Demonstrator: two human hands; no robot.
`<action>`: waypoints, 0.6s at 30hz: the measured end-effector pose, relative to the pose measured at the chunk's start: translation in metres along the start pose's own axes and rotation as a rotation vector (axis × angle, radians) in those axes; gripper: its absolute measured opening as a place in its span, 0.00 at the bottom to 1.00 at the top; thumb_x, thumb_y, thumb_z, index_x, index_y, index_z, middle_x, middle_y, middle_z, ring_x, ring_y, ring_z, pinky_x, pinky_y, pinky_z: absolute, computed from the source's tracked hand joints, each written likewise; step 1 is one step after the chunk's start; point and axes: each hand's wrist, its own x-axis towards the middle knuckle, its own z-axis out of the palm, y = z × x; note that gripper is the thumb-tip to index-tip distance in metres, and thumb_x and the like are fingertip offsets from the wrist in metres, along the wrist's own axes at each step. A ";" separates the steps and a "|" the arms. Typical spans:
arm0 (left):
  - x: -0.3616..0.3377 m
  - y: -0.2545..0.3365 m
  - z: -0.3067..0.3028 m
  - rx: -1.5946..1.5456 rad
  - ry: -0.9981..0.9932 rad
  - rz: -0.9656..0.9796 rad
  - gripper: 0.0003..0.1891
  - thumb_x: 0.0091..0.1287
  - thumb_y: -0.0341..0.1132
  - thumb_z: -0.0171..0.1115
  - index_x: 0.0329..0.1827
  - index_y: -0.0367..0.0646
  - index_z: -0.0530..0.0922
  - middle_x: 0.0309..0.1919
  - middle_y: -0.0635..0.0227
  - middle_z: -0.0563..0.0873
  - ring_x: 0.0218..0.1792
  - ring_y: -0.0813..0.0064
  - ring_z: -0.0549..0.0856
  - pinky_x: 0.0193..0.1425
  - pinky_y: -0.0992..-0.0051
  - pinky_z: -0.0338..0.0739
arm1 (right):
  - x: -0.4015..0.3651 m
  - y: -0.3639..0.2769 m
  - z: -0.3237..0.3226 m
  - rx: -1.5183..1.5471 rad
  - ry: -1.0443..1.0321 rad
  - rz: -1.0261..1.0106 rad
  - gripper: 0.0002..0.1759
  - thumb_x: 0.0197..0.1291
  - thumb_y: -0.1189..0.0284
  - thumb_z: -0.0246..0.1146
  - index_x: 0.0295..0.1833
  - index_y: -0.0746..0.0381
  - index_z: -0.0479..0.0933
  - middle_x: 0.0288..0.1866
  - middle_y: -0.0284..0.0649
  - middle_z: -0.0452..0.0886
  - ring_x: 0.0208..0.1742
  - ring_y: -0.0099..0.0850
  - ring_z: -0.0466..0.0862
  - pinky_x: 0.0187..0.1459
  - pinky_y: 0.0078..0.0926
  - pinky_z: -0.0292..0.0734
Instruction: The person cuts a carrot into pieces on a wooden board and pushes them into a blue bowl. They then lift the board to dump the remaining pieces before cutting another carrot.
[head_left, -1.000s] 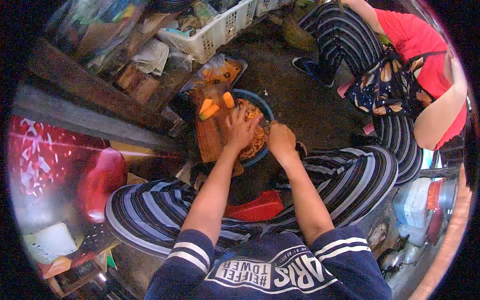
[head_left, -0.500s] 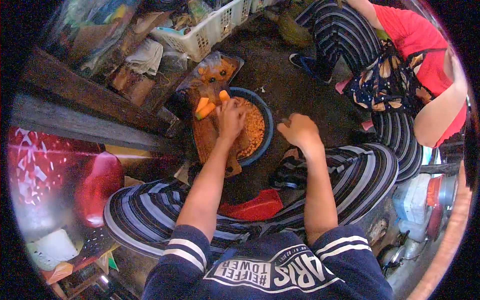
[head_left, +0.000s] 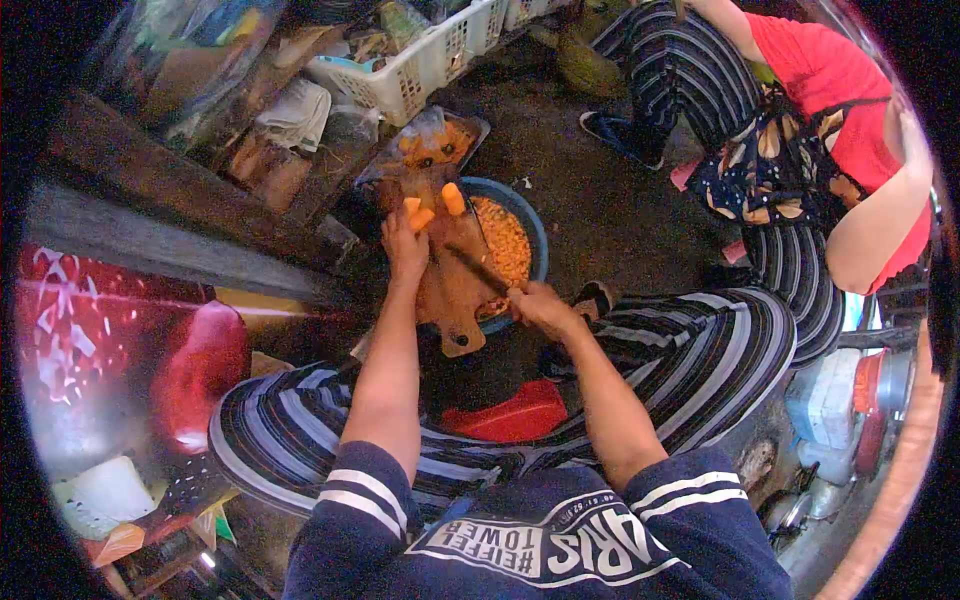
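My left hand (head_left: 404,244) is at the left edge of a wooden cutting board (head_left: 450,300), its fingers closed about orange carrot pieces (head_left: 420,216). Another carrot piece (head_left: 453,198) lies apart at the board's far right side. In my right hand (head_left: 541,306) is the handle of a knife (head_left: 478,265), whose dark blade slants across the board toward the upper left. The board rests over a blue basin (head_left: 541,238) holding many small diced carrot bits (head_left: 508,245).
Beyond the board, a tray with a plastic bag (head_left: 436,140) holds more orange pieces. A white plastic basket (head_left: 410,80) stands farther back. A red object (head_left: 510,412) lies between my legs. Another person in a red top (head_left: 820,70) sits at the right.
My left hand has shifted left onto the carrot pieces. My right hand has moved down and left, bringing the knife over the board, where its blade now shows plainly.
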 end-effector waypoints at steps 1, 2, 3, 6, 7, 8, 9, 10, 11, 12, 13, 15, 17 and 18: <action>0.002 -0.004 0.000 -0.045 0.050 0.052 0.27 0.51 0.31 0.64 0.55 0.41 0.69 0.50 0.53 0.72 0.53 0.51 0.69 0.58 0.56 0.63 | 0.008 0.007 0.004 0.012 0.054 0.017 0.18 0.54 0.60 0.49 0.28 0.65 0.74 0.21 0.38 0.76 0.23 0.27 0.76 0.27 0.27 0.69; 0.004 -0.007 -0.001 -0.091 0.102 0.105 0.24 0.51 0.31 0.63 0.53 0.40 0.71 0.47 0.53 0.74 0.51 0.51 0.70 0.58 0.57 0.64 | 0.016 0.015 0.007 0.010 0.056 0.015 0.18 0.54 0.60 0.49 0.28 0.65 0.74 0.21 0.38 0.76 0.23 0.27 0.76 0.27 0.27 0.69; 0.007 -0.011 0.001 -0.095 0.106 0.107 0.24 0.51 0.31 0.63 0.53 0.40 0.71 0.47 0.53 0.74 0.51 0.51 0.70 0.58 0.57 0.64 | 0.017 0.012 0.007 0.001 0.187 0.003 0.19 0.54 0.60 0.49 0.29 0.66 0.74 0.23 0.41 0.77 0.25 0.32 0.77 0.29 0.31 0.71; 0.010 -0.014 0.006 -0.044 0.140 0.079 0.18 0.51 0.30 0.62 0.47 0.39 0.75 0.42 0.53 0.76 0.47 0.51 0.72 0.56 0.59 0.65 | 0.011 -0.002 0.004 -0.065 0.415 -0.020 0.20 0.55 0.60 0.49 0.33 0.67 0.74 0.27 0.49 0.79 0.30 0.43 0.79 0.33 0.38 0.72; 0.009 -0.008 0.003 -0.005 0.162 0.074 0.17 0.51 0.30 0.61 0.46 0.38 0.75 0.41 0.53 0.75 0.46 0.51 0.72 0.54 0.59 0.66 | 0.009 -0.008 0.004 -0.117 0.508 -0.031 0.20 0.55 0.60 0.49 0.36 0.68 0.74 0.30 0.53 0.79 0.33 0.49 0.80 0.36 0.42 0.72; 0.010 -0.002 -0.001 0.036 0.184 0.068 0.16 0.51 0.30 0.61 0.45 0.37 0.76 0.41 0.53 0.75 0.45 0.51 0.72 0.52 0.59 0.67 | 0.007 -0.015 0.005 -0.117 0.507 -0.034 0.20 0.55 0.60 0.49 0.36 0.68 0.74 0.30 0.53 0.79 0.33 0.49 0.80 0.36 0.42 0.72; 0.009 0.001 -0.001 0.039 0.185 0.065 0.16 0.51 0.30 0.61 0.45 0.37 0.76 0.41 0.53 0.75 0.45 0.51 0.72 0.52 0.59 0.67 | 0.007 -0.019 0.008 -0.168 0.445 -0.054 0.20 0.55 0.61 0.50 0.39 0.69 0.72 0.31 0.57 0.78 0.36 0.53 0.78 0.37 0.44 0.71; 0.008 0.004 -0.001 0.097 0.180 0.030 0.16 0.51 0.30 0.62 0.44 0.36 0.76 0.40 0.54 0.74 0.45 0.52 0.72 0.51 0.59 0.68 | 0.006 -0.023 0.011 -0.220 0.382 -0.074 0.20 0.56 0.62 0.50 0.43 0.70 0.71 0.32 0.60 0.77 0.38 0.56 0.77 0.38 0.46 0.70; 0.008 0.007 -0.002 0.153 0.174 -0.004 0.17 0.50 0.31 0.62 0.43 0.35 0.75 0.40 0.54 0.74 0.44 0.52 0.72 0.50 0.59 0.69 | 0.004 -0.026 0.016 -0.220 0.378 -0.077 0.20 0.56 0.62 0.50 0.43 0.70 0.71 0.32 0.60 0.77 0.38 0.56 0.77 0.38 0.46 0.70; 0.008 0.009 -0.003 0.155 0.175 -0.006 0.17 0.50 0.31 0.62 0.43 0.35 0.75 0.40 0.54 0.74 0.44 0.52 0.72 0.50 0.59 0.69 | -0.001 -0.032 0.022 -0.155 0.387 -0.083 0.20 0.56 0.63 0.51 0.44 0.70 0.70 0.31 0.60 0.76 0.38 0.57 0.77 0.38 0.46 0.70; 0.007 0.011 -0.005 0.151 0.188 0.004 0.17 0.49 0.31 0.63 0.42 0.34 0.75 0.40 0.54 0.73 0.44 0.52 0.72 0.49 0.59 0.69 | -0.006 -0.037 0.028 -0.088 0.396 -0.084 0.20 0.56 0.63 0.51 0.45 0.71 0.69 0.31 0.61 0.76 0.38 0.57 0.77 0.38 0.47 0.70; 0.001 0.019 -0.009 0.152 0.198 0.010 0.18 0.48 0.32 0.65 0.42 0.33 0.75 0.40 0.54 0.73 0.44 0.52 0.72 0.49 0.59 0.69 | -0.014 -0.048 0.035 -0.043 0.491 -0.089 0.19 0.55 0.63 0.52 0.41 0.71 0.69 0.29 0.60 0.75 0.36 0.57 0.76 0.37 0.49 0.69; -0.010 0.029 -0.015 0.122 0.139 -0.080 0.21 0.46 0.34 0.66 0.43 0.33 0.73 0.40 0.52 0.73 0.44 0.50 0.72 0.51 0.57 0.68 | -0.023 -0.063 0.032 -0.020 0.582 -0.292 0.18 0.54 0.65 0.52 0.40 0.71 0.69 0.28 0.60 0.75 0.34 0.57 0.76 0.36 0.49 0.70; -0.022 0.020 0.002 0.148 0.224 -0.075 0.23 0.46 0.34 0.66 0.44 0.34 0.72 0.40 0.48 0.72 0.46 0.47 0.71 0.53 0.55 0.66 | -0.026 -0.067 0.031 -0.019 0.574 -0.295 0.18 0.54 0.65 0.52 0.40 0.71 0.69 0.28 0.60 0.75 0.34 0.57 0.76 0.36 0.49 0.70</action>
